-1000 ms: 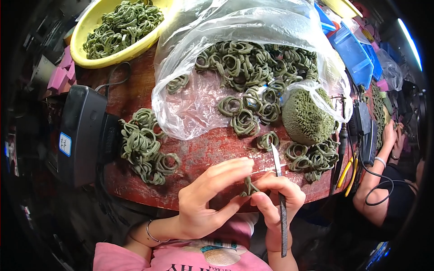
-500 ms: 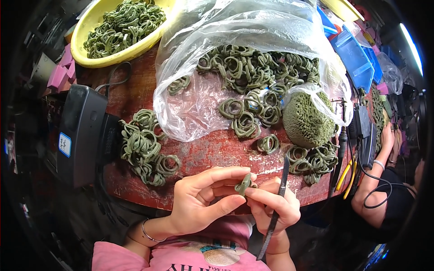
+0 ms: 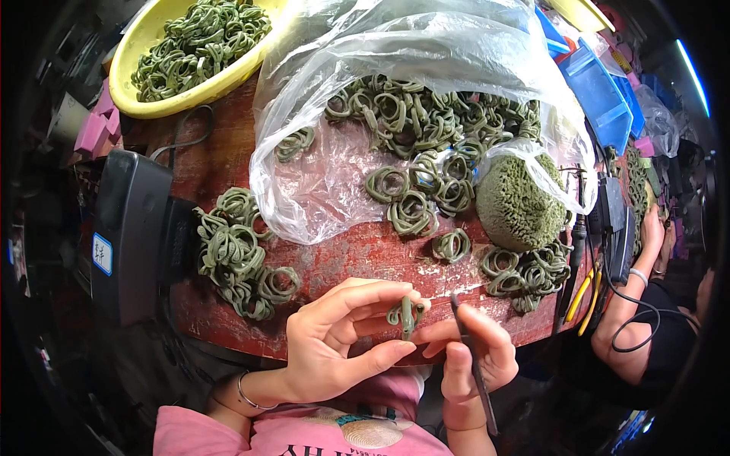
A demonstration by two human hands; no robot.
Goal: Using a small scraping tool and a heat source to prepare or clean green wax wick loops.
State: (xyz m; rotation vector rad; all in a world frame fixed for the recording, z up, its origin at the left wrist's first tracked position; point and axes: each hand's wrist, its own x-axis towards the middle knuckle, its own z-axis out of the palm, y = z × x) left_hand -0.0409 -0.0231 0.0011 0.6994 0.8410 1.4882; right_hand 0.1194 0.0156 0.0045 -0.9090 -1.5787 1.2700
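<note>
My left hand (image 3: 338, 342) holds a small dull-green ring piece (image 3: 406, 318) between its fingertips, above the table's front edge. My right hand (image 3: 479, 357) grips a long, thin dark blade (image 3: 473, 368), its upper end pointing away from me, with a fingertip close beside the ring piece. Similar green rings lie in piles to the left (image 3: 242, 254) and right (image 3: 525, 273), with a small bundle (image 3: 451, 245) just beyond my hands and many more on a crumpled clear plastic bag (image 3: 304, 190). A textured green mass (image 3: 517, 205) sits at the bag's right, partly under plastic.
A yellow basin (image 3: 122, 80) of rings stands at back left, above a black device (image 3: 129, 235) with a cord. Blue bins (image 3: 593, 87), cables and yellow-handled pliers (image 3: 582, 296) line the right side of the red worn table (image 3: 342, 270). A co-worker's arms (image 3: 631, 304) are at far right.
My left hand has shifted slightly leftward with the ring piece. My right hand and blade first moved lower, then rightward; the blade's end is now slightly apart from the piece, tilted the other way.
</note>
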